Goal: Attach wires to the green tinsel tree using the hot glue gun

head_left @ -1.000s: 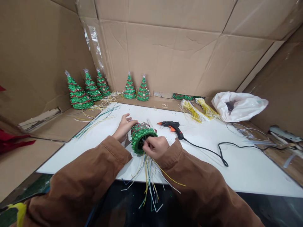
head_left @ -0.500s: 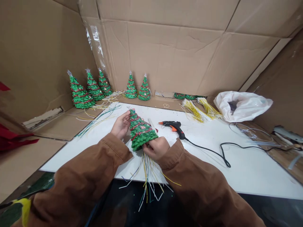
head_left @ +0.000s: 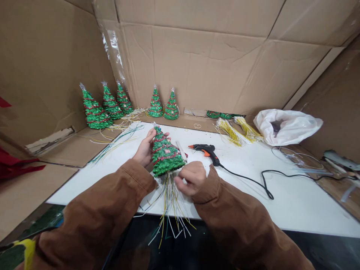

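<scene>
A small green tinsel Christmas tree point(head_left: 166, 152) with red garland leans in front of me, its tip up and its base toward me. My left hand point(head_left: 145, 149) is closed around it from the left and behind, with fingertips showing past its upper right side. Loose white, yellow and green wires point(head_left: 171, 195) hang from under the base over the table's front edge. My right hand point(head_left: 191, 178) is curled beside these wires, just right of the base. Whether anything is pinched in its fingers is hidden.
A black and orange glue gun point(head_left: 208, 150) lies right of the tree, its black cord point(head_left: 247, 177) trailing right. Finished trees point(head_left: 95, 110) stand at the back left. Bundles of yellow-white wire point(head_left: 232, 132) lie near a white plastic bag point(head_left: 287, 125). A white stick point(head_left: 181, 150) lies behind the tree.
My right hand has come away from under the tree's base, slightly to the right. My left hand has shifted its hold further around behind the tree. The hanging wires have swung a little left.
</scene>
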`<state>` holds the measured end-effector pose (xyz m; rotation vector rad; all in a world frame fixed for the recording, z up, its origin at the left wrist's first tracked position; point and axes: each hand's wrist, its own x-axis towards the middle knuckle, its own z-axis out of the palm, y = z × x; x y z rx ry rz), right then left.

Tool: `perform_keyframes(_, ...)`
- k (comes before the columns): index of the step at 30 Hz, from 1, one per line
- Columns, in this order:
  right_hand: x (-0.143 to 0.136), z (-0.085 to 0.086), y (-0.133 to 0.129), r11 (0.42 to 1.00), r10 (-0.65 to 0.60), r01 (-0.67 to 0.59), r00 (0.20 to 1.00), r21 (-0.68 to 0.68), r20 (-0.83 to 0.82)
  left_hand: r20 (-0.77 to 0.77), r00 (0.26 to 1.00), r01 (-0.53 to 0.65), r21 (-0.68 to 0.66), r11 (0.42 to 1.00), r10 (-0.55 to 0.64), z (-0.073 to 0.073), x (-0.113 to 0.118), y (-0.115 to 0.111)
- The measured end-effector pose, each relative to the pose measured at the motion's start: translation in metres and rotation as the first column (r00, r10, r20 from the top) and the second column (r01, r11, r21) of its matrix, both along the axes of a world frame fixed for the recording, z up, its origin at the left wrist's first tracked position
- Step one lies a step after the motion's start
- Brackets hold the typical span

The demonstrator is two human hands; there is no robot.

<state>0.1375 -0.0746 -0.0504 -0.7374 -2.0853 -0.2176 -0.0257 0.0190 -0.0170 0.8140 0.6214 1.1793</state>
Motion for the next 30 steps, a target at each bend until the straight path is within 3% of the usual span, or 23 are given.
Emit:
perform_keyframes(2,0.003,-0.001,0.008,0.974,-0.214,0.204,0.972,-0.103,-0.098,0.026,1.0,-0.013,0.021,1.0,0.012,0.002,0.0,-0.001)
perform_keyframes(3,0.004,-0.003,0.013,0.93,-0.343,0.315,0.929,-0.191,-0.137,0.042,0.999,-0.011,0.031,0.999,0.009,0.003,0.0,-0.002)
perform_keyframes(6,0.005,-0.009,0.027,0.735,-0.588,0.503,0.806,-0.455,-0.06,0.069,0.997,0.017,0.047,0.999,-0.02,0.007,-0.001,-0.004)
perform_keyframes(8,0.004,-0.013,0.031,0.688,-0.609,0.555,0.792,-0.467,0.045,0.062,0.997,0.032,0.066,0.997,-0.036,0.008,-0.002,-0.005)
perform_keyframes(11,0.001,-0.018,0.029,0.71,-0.585,0.597,0.795,-0.373,0.16,0.045,0.997,0.055,0.11,0.992,-0.06,0.008,-0.004,-0.006)
perform_keyframes(16,0.0,-0.018,0.026,0.69,-0.547,0.615,0.789,-0.383,0.281,0.059,0.993,0.091,0.136,0.987,-0.1,0.005,-0.004,-0.005)
perform_keyframes(20,0.002,-0.017,0.028,0.71,-0.534,0.565,0.821,-0.421,0.201,0.052,0.995,0.081,0.113,0.99,-0.087,0.006,-0.004,-0.006)
perform_keyframes(24,0.002,-0.02,0.031,0.76,-0.509,0.366,0.849,-0.537,-0.142,0.054,0.994,0.085,0.122,0.989,-0.092,0.006,-0.005,-0.005)
perform_keyframes(27,0.001,-0.02,0.035,0.824,-0.427,0.068,0.728,-0.563,-0.536,0.056,0.992,0.107,0.128,0.986,-0.115,0.005,-0.005,-0.004)
perform_keyframes(30,0.0,-0.015,0.035,0.871,-0.283,-0.192,0.556,-0.452,-0.781,0.06,0.992,0.102,0.126,0.987,-0.11,0.004,-0.006,-0.003)
